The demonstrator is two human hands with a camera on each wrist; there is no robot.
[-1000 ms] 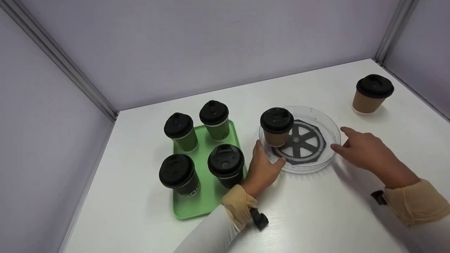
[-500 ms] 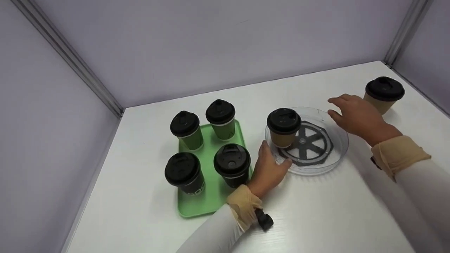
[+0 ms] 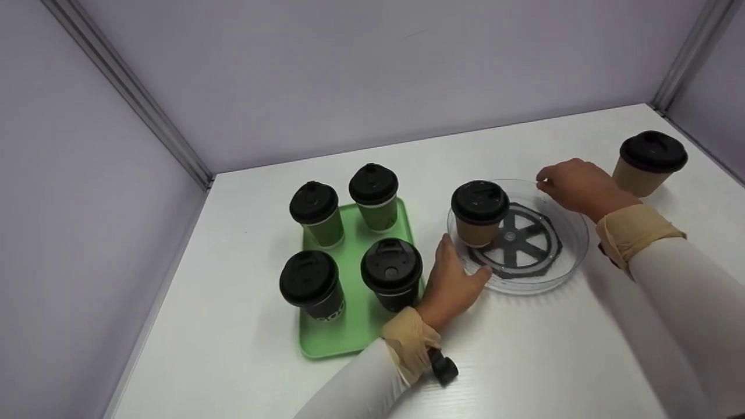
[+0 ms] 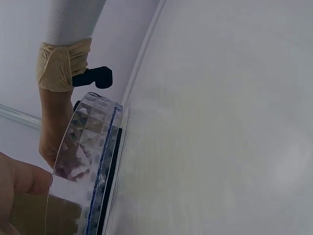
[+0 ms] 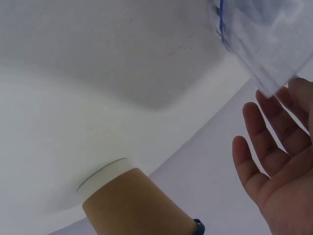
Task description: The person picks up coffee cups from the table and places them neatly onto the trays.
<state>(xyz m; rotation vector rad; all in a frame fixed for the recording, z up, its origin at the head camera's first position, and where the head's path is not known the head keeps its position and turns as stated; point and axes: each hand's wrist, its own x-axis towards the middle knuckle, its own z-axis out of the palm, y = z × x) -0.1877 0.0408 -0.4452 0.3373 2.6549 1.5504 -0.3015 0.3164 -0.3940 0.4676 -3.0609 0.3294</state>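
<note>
A clear round turntable tray point(image 3: 573, 265) with a grey spoked base lies on the white table. A brown paper cup with a black lid point(image 3: 478, 215) stands upright inside it, at the left. My left hand point(image 3: 454, 285) rests against the tray's near-left wall, thumb and fingers spread. In the left wrist view, a fingertip point(image 4: 41, 180) touches the faceted clear wall. At the far-right rim, my right hand point(image 3: 582, 185) pinches the edge between thumb and fingers. The right wrist view has these fingers point(image 5: 264, 132) at the rim's corner, the others loosely bent.
A green tray point(image 3: 326, 343) left of my left hand bears two green cups point(image 3: 378, 212) and two dark cups point(image 3: 326, 299), all black-lidded. Another brown cup point(image 3: 640, 177) stands behind my right wrist. Walls point(image 3: 372, 75) border the table behind and at the sides.
My right hand has left the tray's right side, moved back and left, and now pinches the far-right rim. The left hand keeps its place on the wall. The view has shifted slightly left.
</note>
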